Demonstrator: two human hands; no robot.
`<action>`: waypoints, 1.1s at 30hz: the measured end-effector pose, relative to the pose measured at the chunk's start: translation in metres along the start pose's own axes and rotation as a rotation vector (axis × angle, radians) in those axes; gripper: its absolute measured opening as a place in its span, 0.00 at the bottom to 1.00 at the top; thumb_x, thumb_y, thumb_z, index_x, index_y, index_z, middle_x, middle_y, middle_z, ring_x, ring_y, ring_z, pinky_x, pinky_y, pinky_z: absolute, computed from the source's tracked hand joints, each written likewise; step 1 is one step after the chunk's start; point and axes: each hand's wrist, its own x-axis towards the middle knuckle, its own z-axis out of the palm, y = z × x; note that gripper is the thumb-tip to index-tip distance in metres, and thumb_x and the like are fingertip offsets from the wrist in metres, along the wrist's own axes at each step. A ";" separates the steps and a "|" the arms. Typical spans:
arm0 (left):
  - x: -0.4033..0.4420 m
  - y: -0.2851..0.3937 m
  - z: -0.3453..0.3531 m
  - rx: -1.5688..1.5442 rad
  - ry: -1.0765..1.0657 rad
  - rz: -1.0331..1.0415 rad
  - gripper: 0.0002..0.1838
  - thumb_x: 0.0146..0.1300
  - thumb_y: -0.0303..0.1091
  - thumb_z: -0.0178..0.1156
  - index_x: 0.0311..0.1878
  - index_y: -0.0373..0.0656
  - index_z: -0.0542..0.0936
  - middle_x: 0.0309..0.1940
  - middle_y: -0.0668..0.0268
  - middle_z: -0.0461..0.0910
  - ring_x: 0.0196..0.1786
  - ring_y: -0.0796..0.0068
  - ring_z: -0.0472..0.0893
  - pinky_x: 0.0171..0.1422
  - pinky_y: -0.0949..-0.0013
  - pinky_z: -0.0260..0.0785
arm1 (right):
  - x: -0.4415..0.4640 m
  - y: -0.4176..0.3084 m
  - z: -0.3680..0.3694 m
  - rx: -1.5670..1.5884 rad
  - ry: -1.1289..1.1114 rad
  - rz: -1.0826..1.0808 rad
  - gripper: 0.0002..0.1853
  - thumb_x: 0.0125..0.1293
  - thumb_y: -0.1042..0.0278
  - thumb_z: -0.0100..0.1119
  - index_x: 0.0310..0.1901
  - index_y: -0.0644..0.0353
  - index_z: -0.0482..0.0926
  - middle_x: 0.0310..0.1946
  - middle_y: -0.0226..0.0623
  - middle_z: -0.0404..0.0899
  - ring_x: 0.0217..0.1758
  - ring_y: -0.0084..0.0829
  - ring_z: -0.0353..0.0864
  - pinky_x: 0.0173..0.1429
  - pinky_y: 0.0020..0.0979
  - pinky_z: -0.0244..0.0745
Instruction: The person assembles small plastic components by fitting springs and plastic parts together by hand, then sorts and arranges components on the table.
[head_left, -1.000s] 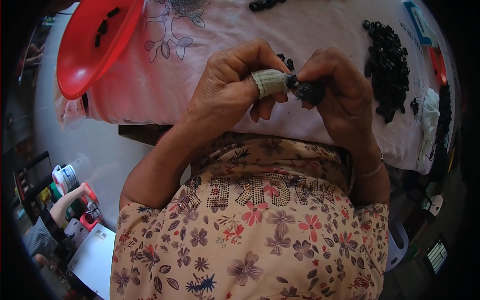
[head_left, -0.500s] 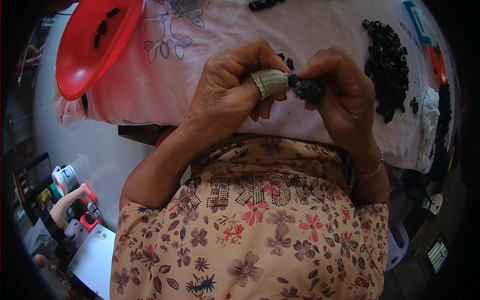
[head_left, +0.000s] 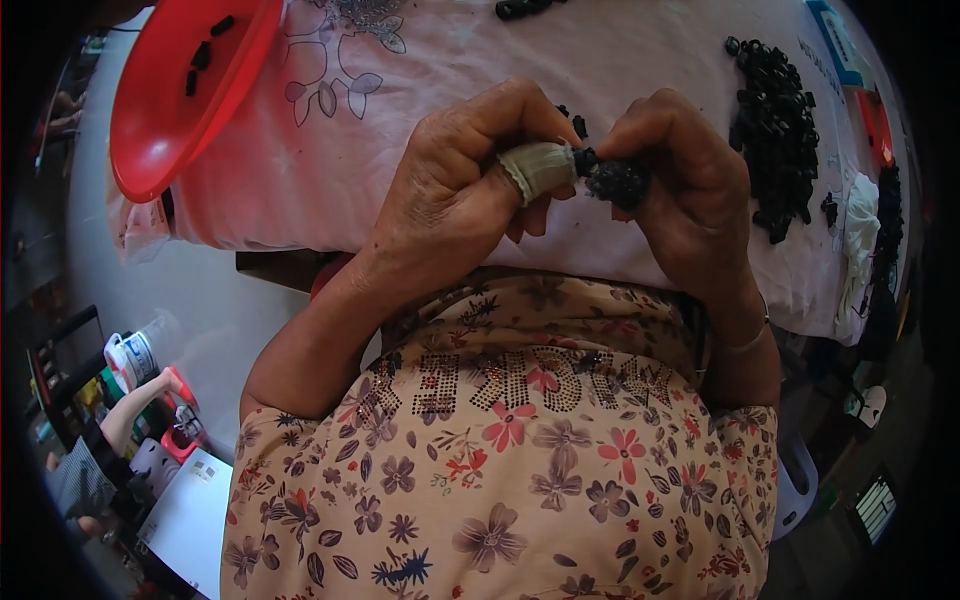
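My left hand (head_left: 455, 165) is closed in a pinch, with a pale greenish finger cover (head_left: 540, 171) over the thumb. Its fingertips grip a small black piece (head_left: 585, 160) in front of my chest. Against the other side of that piece, my right hand (head_left: 690, 175) is also pinched shut. A dark, speckled lump, which looks like a blackened thumb cover (head_left: 620, 184), sits at the right thumb's tip. The fingers partly hide the piece, so its full shape cannot be made out. Just behind the hands lie a few more small black pieces (head_left: 578, 126) on the cloth.
A pile of small black parts (head_left: 775, 140) lies on the pink tablecloth (head_left: 640, 50) at right. The red basin (head_left: 150, 130) at left holds several black pieces. A white crumpled cloth (head_left: 858, 255) and a blue-white box (head_left: 838, 45) are along the right edge.
Both hands stay in nearly the same place, still pinching the small black piece. The left thumb has tilted very slightly; nothing else has visibly moved on the table.
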 end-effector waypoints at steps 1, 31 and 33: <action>0.000 0.000 0.000 -0.009 -0.003 0.015 0.05 0.62 0.20 0.50 0.36 0.38 0.75 0.24 0.70 0.76 0.22 0.86 0.73 0.23 0.81 0.63 | 0.000 0.000 0.000 0.001 0.000 0.001 0.13 0.50 0.92 0.48 0.36 0.65 0.73 0.27 0.32 0.73 0.30 0.20 0.77 0.34 0.21 0.71; -0.004 -0.001 0.002 0.094 -0.006 -0.048 0.07 0.58 0.17 0.48 0.35 0.37 0.74 0.22 0.70 0.75 0.21 0.87 0.71 0.24 0.80 0.62 | 0.000 -0.002 -0.002 -0.269 -0.139 -0.162 0.12 0.49 0.92 0.48 0.35 0.66 0.72 0.29 0.34 0.70 0.29 0.22 0.74 0.30 0.21 0.69; -0.003 0.000 0.003 0.059 0.001 -0.037 0.06 0.59 0.17 0.48 0.36 0.38 0.74 0.23 0.70 0.75 0.21 0.87 0.71 0.24 0.81 0.62 | 0.000 -0.004 -0.003 -0.123 -0.069 -0.050 0.14 0.48 0.91 0.43 0.34 0.63 0.70 0.25 0.36 0.72 0.27 0.31 0.78 0.31 0.27 0.70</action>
